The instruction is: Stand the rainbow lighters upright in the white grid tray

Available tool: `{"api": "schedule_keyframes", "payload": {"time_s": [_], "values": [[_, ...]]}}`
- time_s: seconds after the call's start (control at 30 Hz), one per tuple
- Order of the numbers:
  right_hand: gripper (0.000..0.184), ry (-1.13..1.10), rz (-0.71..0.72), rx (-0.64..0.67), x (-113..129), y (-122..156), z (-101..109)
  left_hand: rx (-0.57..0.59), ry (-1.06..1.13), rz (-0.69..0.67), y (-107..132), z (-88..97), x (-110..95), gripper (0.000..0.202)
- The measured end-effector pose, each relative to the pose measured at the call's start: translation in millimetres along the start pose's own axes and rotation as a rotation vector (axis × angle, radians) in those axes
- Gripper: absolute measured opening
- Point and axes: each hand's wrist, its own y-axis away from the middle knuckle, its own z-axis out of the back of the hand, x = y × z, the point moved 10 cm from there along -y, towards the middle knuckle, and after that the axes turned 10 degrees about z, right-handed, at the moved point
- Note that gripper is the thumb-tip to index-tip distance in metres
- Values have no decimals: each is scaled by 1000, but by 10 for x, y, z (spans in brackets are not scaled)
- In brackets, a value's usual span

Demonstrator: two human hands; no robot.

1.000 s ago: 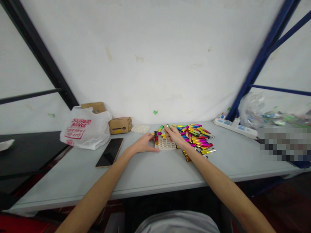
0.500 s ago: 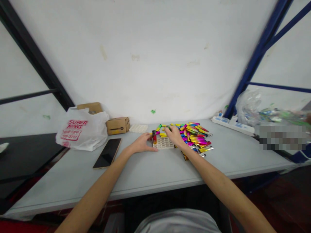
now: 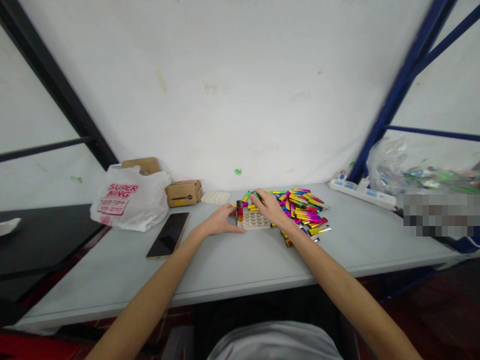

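Observation:
A white tray with rows of round holes (image 3: 257, 220) lies on the table, a few red and yellow lighters (image 3: 240, 212) standing upright at its left end. My left hand (image 3: 220, 220) grips that end, thumb at the front corner and fingers behind by the lighters. Over the tray's far right part is my right hand (image 3: 270, 207), its fingers pinched on a green lighter (image 3: 256, 194) that shows only in part. Right beside the tray spreads a heap of shiny multicoloured lighters (image 3: 305, 212), partly covered by my right hand and forearm.
Behind the tray lies a second white tray (image 3: 215, 198). A small cardboard box (image 3: 183, 193), a white plastic bag (image 3: 129, 200) and a phone (image 3: 168, 235) are on the left. A power strip (image 3: 362, 194) and a clear plastic bag (image 3: 388, 162) are at the right.
My right hand, with the green lighter, has shifted slightly up and left over the tray. My left hand stays at the tray's left end. The whole view has shifted slightly.

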Motion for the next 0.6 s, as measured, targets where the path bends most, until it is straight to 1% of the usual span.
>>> {"api": "schedule_keyframes", "payload": {"time_s": [0.07,0.13,0.23,0.33,0.43,0.5,0.6], "values": [[44,116,133,36,118,-18,8,4,3,-5,-1,-5,-7,76],[48,168,189,80,161,-15,-20,9,7,-10,-1,-11,-9,78],[53,158,149,153,129,5,-92,2,13,-15,0,-7,-3,78],[54,116,113,191,137,27,-146,-6,19,-24,0,-3,0,77],[49,70,96,240,157,49,-216,-3,-5,-28,-5,-15,2,74],[45,51,82,305,135,73,-299,-6,-14,-30,-7,-17,3,72],[43,105,59,397,58,109,-422,-15,-5,-32,-6,-10,4,72]]}}
